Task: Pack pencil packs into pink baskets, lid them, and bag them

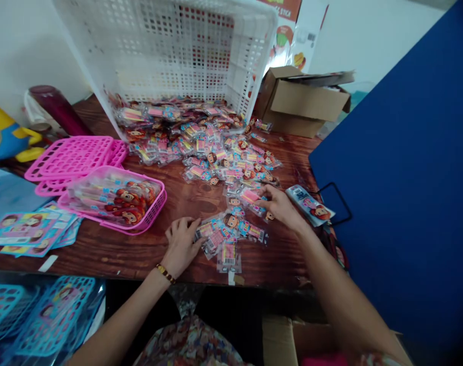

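Small clear packets with pink and yellow contents and cartoon-character prints lie in a loose pile [231, 162] on the dark wooden table [201, 201]. My right hand [279, 207] pinches one packet [250, 196] between thumb and fingers, at the pile's near right side. Closer to me lies a small overlapping group of packets [228, 251]. At its left edge rests my left hand [180, 245], fingers curved and apart, with index fingertip and thumb touching the nearest packet. A pink basket [155, 218] to the left holds a clear bag of character-printed items [120, 198].
A white perforated crate [185, 51] lies tipped towards me, packets spilling out. Pink lattice pieces [74, 157] and printed cards [33, 234] are at left. An open cardboard box [303, 104] stands behind; a blue panel [399, 178] borders the right. Blue baskets [56, 315] sit below, left.
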`<act>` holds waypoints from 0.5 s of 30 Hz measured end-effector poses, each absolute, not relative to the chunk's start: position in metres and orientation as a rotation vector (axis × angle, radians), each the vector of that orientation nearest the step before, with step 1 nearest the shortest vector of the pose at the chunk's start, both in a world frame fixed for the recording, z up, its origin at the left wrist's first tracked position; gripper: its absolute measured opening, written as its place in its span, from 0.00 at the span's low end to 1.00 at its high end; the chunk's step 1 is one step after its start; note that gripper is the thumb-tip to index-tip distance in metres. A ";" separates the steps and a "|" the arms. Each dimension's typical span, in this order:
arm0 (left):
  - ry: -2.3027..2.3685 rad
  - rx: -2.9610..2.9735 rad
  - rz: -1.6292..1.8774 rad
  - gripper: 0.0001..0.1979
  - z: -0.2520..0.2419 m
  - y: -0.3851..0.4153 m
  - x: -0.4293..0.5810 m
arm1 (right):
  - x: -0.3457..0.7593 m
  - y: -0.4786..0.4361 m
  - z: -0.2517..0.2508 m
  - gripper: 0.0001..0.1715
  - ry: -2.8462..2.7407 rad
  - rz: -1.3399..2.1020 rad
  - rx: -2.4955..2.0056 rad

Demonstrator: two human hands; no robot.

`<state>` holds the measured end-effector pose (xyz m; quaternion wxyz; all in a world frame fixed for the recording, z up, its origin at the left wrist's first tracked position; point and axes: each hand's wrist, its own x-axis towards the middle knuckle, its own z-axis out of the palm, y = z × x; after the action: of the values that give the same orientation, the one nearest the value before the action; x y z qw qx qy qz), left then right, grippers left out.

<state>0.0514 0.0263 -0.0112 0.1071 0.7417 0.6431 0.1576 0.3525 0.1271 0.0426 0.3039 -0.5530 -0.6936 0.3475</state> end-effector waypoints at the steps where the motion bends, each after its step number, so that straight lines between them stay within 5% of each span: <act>1: 1.877 2.192 0.480 0.21 -0.009 0.028 0.054 | 0.358 0.123 0.044 0.15 -1.815 0.997 -1.432; 15: 1.041 2.557 0.360 0.12 0.009 0.093 0.162 | 0.371 0.024 0.007 0.22 -1.118 1.266 -1.539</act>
<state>0.1621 0.0928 0.0089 0.1779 0.9038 0.3678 0.1274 0.3709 0.0237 0.0067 0.4155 -0.6126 -0.4450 0.5041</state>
